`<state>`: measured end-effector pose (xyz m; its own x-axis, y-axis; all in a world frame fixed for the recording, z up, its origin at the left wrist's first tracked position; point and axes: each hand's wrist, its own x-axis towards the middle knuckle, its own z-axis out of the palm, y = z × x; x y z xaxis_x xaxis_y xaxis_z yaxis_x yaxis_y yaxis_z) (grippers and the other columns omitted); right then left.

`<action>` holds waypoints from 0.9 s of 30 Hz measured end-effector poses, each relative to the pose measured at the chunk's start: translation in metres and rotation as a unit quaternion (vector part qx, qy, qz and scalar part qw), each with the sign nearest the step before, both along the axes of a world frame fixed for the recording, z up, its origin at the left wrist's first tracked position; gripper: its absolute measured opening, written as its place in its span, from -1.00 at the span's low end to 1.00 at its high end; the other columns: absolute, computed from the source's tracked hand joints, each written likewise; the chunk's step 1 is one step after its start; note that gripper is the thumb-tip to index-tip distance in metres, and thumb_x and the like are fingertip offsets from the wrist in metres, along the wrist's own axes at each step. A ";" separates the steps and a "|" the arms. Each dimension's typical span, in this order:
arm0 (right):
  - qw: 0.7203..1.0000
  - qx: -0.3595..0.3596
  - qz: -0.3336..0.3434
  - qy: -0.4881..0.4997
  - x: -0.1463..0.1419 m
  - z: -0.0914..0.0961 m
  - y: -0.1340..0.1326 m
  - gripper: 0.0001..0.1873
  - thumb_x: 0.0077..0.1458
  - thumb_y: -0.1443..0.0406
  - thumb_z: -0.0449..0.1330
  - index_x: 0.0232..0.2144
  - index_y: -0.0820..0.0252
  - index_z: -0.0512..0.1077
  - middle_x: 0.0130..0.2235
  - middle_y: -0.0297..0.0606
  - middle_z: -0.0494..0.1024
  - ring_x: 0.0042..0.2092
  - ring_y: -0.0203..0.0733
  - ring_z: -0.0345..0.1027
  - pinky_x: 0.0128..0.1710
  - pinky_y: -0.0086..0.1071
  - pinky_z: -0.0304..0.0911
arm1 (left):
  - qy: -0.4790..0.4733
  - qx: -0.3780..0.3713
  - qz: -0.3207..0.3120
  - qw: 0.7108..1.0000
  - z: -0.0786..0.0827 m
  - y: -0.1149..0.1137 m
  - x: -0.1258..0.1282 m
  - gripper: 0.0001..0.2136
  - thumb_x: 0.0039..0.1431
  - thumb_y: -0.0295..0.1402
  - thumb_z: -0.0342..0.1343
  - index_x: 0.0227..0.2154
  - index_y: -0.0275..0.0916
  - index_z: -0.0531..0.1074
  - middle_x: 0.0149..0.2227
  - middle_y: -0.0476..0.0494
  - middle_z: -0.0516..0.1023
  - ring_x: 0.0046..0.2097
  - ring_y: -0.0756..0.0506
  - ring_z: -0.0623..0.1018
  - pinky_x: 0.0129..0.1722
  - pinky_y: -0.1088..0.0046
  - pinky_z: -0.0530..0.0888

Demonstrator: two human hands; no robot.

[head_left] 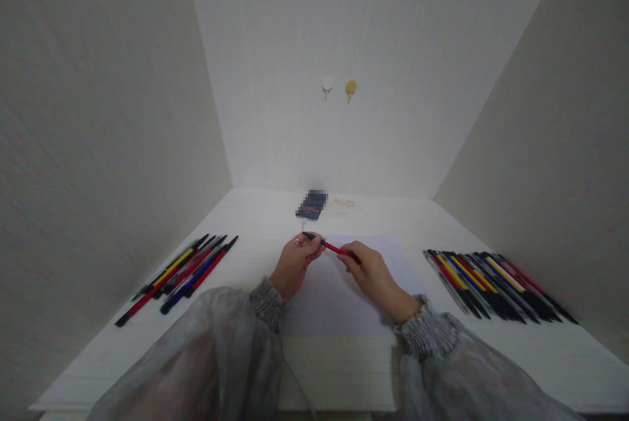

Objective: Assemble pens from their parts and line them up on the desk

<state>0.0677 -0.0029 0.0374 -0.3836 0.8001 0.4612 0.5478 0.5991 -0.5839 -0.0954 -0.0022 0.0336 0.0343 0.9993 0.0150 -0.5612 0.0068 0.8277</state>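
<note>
From the head camera, both hands meet over the middle of the white desk [491, 368], above a sheet of white paper [339, 303]. The left hand [295, 258] has its grip closed around the far-left end of a red pen [332, 248], fingertips pinched on the dark tip section. The right hand [372, 274] has its grip closed on the other end, fingers curled over the barrel. The red pen runs slantwise between the two hands, held just above the paper, its red barrel showing in the gap and a dark end at each hand.

To the left on the desk lies a row of pens [184, 270], red, yellow, blue and black, side by side and slanted. To the right lies a larger row of pens [491, 283] in the same colours. At the far side sits a blurred dark object [311, 205]. Two small hooks [339, 88] are on the far wall.
</note>
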 end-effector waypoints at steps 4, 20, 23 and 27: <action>0.997 -0.068 0.019 0.015 0.001 0.002 0.000 -0.66 0.10 0.18 -0.13 -0.55 0.18 0.32 -0.60 -0.35 0.33 -0.56 -0.35 0.20 -0.50 -0.46 0.10 | 0.000 0.000 -0.007 1.000 0.001 -0.001 0.000 -0.83 -0.18 -0.40 0.19 -0.48 -0.33 0.35 -0.43 -0.03 0.43 -0.43 0.11 0.40 -0.36 0.61 0.34; 0.993 -0.115 0.022 0.022 0.000 -0.003 0.007 -0.68 0.07 0.15 -0.08 -0.54 0.21 0.33 -0.64 -0.38 0.32 -0.59 -0.36 0.17 -0.57 -0.49 0.06 | -0.011 0.001 -0.036 0.999 -0.001 -0.001 -0.001 -0.86 -0.14 -0.43 0.17 -0.47 -0.34 0.37 -0.40 -0.04 0.43 -0.43 0.12 0.40 -0.36 0.64 0.34; 0.995 -0.095 0.018 0.000 -0.002 -0.002 0.006 -0.67 0.08 0.15 -0.09 -0.49 0.21 0.35 -0.59 -0.36 0.36 -0.54 -0.34 0.21 -0.52 -0.48 0.09 | -0.015 -0.002 -0.026 1.000 -0.003 0.001 -0.002 -0.88 -0.12 -0.42 0.16 -0.47 -0.35 0.37 -0.41 -0.04 0.43 -0.42 0.12 0.40 -0.35 0.65 0.34; 0.998 0.002 -0.043 -0.034 -0.002 -0.002 0.004 -0.71 -0.08 0.17 0.11 -0.29 0.21 0.30 -0.37 -0.26 0.41 -0.44 -0.30 0.23 -0.45 -0.45 0.11 | -0.033 -0.031 0.032 0.998 -0.005 0.004 -0.004 -0.88 -0.15 -0.44 0.17 -0.49 -0.35 0.38 -0.44 -0.02 0.42 -0.44 0.14 0.40 -0.38 0.68 0.35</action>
<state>0.0661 0.0015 0.0353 -0.3429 0.8298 0.4404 0.6357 0.5501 -0.5416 -0.0993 0.0015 0.0289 -0.0284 0.9985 -0.0476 -0.6152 0.0200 0.7881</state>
